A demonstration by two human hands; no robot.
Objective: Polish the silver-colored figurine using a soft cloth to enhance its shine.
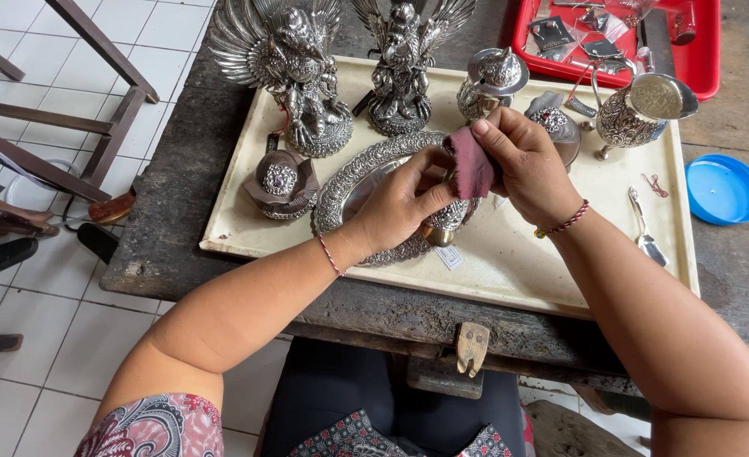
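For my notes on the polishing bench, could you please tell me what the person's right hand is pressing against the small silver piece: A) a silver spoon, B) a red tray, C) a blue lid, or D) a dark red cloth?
D: the right hand pinches a dark red cloth against the small silver piece, which the left hand holds over the cream tray.

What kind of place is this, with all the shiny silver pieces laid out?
Probably a silversmith's or metal-craft workshop: ornate silver winged statues and a jug stand on a cream tray, a red tray holds small parts, and the worn workbench is scarred.
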